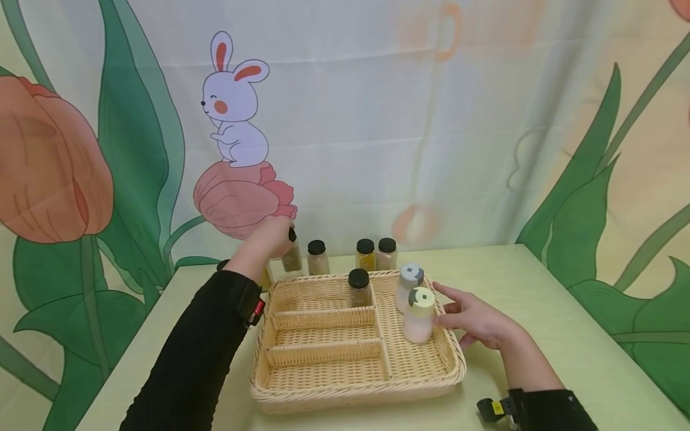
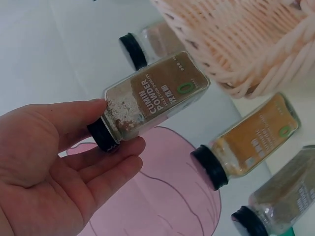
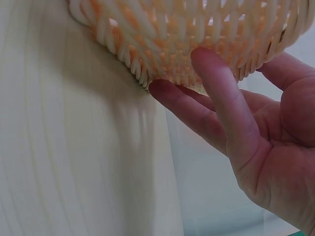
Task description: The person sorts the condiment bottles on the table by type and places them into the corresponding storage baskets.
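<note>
My left hand (image 1: 274, 236) pinches a cumin powder jar (image 2: 157, 96) by its black cap, thumb on one side and fingers on the other. This jar is upright behind the woven basket's (image 1: 356, 392) back left corner in the head view. My right hand (image 1: 480, 317) touches the basket's right outer wall with extended fingers, and in the right wrist view the fingertips (image 3: 206, 56) rest against the weave. Inside the basket, a black-capped jar (image 1: 359, 294) stands in the back left compartment. Two pale-capped shakers (image 1: 418, 326) stand in the long right compartment.
Behind the basket stand several black-capped jars, including a pinkish one (image 1: 318, 262), a yellow one (image 1: 366, 258) and another pale one (image 1: 386, 258). An orange-brown jar (image 2: 256, 140) and a greyish one (image 2: 288, 191) are near the left hand. A printed curtain (image 1: 345, 120) hangs behind the table.
</note>
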Demonstrator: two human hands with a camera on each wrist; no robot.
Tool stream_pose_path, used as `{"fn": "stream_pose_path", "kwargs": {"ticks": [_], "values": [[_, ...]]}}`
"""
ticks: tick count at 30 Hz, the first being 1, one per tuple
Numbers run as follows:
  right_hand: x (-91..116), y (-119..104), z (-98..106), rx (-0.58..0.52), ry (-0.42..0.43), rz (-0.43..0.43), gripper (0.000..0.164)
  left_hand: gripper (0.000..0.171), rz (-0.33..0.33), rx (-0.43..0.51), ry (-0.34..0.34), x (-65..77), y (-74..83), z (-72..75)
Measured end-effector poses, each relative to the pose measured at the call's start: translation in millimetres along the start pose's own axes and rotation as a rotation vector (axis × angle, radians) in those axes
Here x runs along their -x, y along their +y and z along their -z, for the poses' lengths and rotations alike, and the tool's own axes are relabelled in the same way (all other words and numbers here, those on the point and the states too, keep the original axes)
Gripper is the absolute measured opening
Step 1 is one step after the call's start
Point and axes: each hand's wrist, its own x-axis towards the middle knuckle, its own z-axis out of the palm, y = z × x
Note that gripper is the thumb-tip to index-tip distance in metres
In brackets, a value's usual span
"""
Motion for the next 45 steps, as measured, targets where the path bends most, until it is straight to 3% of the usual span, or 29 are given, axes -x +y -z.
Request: {"fn": "stream_pose_path", "kwargs": {"ticks": [13, 27, 36, 45], "values": [[0.3, 0.2, -1.2, 0.005, 0.015, -0.006, 0.092, 0.04, -0.106, -0.052, 0.043, 7.9, 5.4, 22.7], [1.5, -1.2, -1.7, 0.003, 0.023, -0.013, 0.092, 0.041, -0.143, -0.045, 0.038, 15.2, 18.9, 36.7], [0.8, -1.2, -0.8, 0.0, 0.018, -0.011, 0.092, 0.041, -0.173, -0.044, 0.008, 25.2, 36.3, 42.0], [0.8, -0.3, -0.4, 0.001, 0.021, -0.015, 0.092, 0.041, -0.208, -0.028, -0.054, 28.9, 56.5, 38.2]]}}
